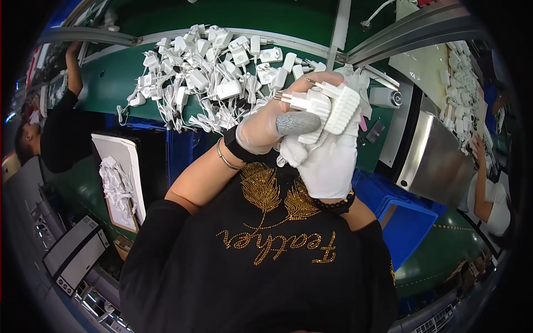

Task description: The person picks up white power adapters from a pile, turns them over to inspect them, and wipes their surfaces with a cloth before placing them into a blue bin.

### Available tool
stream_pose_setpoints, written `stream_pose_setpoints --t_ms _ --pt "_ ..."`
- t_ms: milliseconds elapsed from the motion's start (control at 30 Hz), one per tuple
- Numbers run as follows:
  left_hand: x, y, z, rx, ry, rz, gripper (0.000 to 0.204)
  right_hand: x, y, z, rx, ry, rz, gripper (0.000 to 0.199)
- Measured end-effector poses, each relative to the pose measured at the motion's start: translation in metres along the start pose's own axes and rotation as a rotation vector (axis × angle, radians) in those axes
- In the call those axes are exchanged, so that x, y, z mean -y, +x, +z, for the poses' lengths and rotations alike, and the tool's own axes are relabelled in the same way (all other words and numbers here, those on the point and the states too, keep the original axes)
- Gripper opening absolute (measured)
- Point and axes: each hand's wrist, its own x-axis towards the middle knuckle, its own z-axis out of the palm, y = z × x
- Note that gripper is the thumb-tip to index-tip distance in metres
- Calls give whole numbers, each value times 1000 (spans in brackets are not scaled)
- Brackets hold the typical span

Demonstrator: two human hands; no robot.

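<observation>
Two white power adapters (342, 111) with metal plug pins are held together in front of my chest, their pins pointing left. My left hand (258, 130), in a thin see-through glove with a grey thumb cover, is closed around them, its thumb pressed across the nearer one. From below, my right hand (330, 169) in a white glove grips them too; most of its fingers are hidden behind the adapters. Part of a white cord shows under the adapters. Just beyond my hands lies a large pile of similar white adapters with bundled cords (227, 89).
The pile rests on a green worktable (114, 91) with metal framing. Blue bins (408, 222) stand at the right, beside a steel box (433, 161). A white tray (136, 161) of white cords is at left. People work at both sides, near more adapters (461, 94).
</observation>
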Motion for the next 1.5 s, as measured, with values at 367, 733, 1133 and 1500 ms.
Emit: stream_pose_setpoints --t_ms 367,733,1133,1500 --pt "12 -4 -7 -38 -176 -10 67 10 -3 11 -168 -624 -114 63" --pt "16 -31 -24 -220 -328 -334 49 119 44 -150 -562 -2459 -357 32" --pt "0 -43 -13 -176 -344 -490 49 119 33 -112 -408 -1987 -347 51" --pt "0 -39 1 -241 -44 -701 37 95 8 -3 565 -2480 -373 49"
